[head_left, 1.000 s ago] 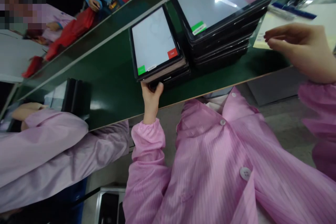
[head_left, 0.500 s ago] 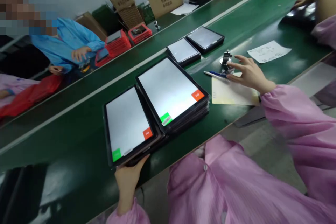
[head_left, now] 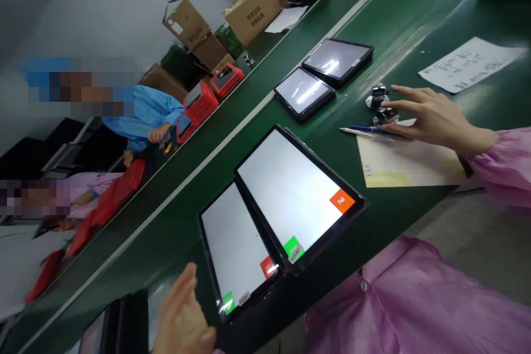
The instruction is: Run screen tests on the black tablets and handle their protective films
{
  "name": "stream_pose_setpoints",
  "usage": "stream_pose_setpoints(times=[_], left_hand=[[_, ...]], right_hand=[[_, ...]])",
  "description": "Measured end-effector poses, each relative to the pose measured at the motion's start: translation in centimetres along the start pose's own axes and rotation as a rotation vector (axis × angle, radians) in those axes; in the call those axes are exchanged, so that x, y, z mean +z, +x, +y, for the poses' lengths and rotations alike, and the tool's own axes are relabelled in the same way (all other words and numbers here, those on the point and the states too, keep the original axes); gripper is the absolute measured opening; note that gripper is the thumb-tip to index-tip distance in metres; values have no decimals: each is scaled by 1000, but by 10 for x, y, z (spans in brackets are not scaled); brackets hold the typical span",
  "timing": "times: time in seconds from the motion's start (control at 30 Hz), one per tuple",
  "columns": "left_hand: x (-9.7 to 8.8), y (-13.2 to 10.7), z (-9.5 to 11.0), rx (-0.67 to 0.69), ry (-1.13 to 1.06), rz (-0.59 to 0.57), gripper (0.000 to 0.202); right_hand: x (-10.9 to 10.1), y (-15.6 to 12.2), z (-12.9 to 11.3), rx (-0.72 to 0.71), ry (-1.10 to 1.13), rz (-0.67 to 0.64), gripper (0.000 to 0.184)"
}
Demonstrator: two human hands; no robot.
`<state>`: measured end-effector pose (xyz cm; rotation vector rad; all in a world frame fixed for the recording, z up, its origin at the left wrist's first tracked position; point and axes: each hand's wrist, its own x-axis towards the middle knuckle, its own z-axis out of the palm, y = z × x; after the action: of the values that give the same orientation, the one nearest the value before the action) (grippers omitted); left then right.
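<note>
My left hand [head_left: 182,315] is raised with its fingers stretched out, just left of a lit tablet [head_left: 238,249], and holds nothing. Against that one lies a larger lit tablet [head_left: 296,188]; both screens show a green and an orange-red square. My right hand [head_left: 435,116] has thumb and index finger around a small shiny metal part [head_left: 386,116], whose exact kind I cannot make out. A similar metal piece [head_left: 376,97] sits just behind it. Below these fingers lie pens [head_left: 360,131] and a yellowish paper sheet [head_left: 409,163].
Two more tablets [head_left: 305,91] lie farther back on the green bench [head_left: 166,238]. A handwritten note [head_left: 467,66] is at right, dark devices [head_left: 120,323] at lower left. Across the bench are co-workers, red stacks [head_left: 201,102] and cardboard boxes [head_left: 253,8].
My left hand has let go of the left tablet's near edge and moved left, opening out. The view has tilted and shifted. My right hand stays at the metal part.
</note>
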<state>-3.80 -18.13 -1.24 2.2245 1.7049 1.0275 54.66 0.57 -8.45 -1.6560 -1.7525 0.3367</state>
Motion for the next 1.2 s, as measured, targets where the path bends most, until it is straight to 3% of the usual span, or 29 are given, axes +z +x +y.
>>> stream_pose_setpoints(times=[0.07, 0.23, 0.5, 0.63, 0.77, 0.9, 1.0, 1.1, 1.2], left_hand=[[10, 20, 30, 151, 79, 65, 49], [36, 55, 81, 332, 147, -16, 30], [63, 59, 125, 407, 359, -6, 66], [79, 64, 132, 434, 436, 6, 58], [81, 64, 135, 419, 425, 34, 49], [82, 60, 141, 363, 338, 34, 39], [86, 56, 147, 348, 252, 24, 31], [87, 58, 152, 389, 245, 21, 32], [78, 87, 147, 497, 279, -2, 29]], right_hand=[[2, 2, 7, -49, -35, 22, 66], [3, 7, 28, -192, -157, 33, 68], [-2, 7, 32, -159, -201, 36, 86], [-1, 8, 26, -143, -177, 74, 87], [-5, 11, 27, -153, -203, 71, 85], [-5, 16, 30, -186, -215, 115, 78], [-6, 19, 28, -183, -225, 82, 84], [-16, 18, 8, -238, -297, 83, 90], [-31, 14, -38, -328, -312, 134, 72]])
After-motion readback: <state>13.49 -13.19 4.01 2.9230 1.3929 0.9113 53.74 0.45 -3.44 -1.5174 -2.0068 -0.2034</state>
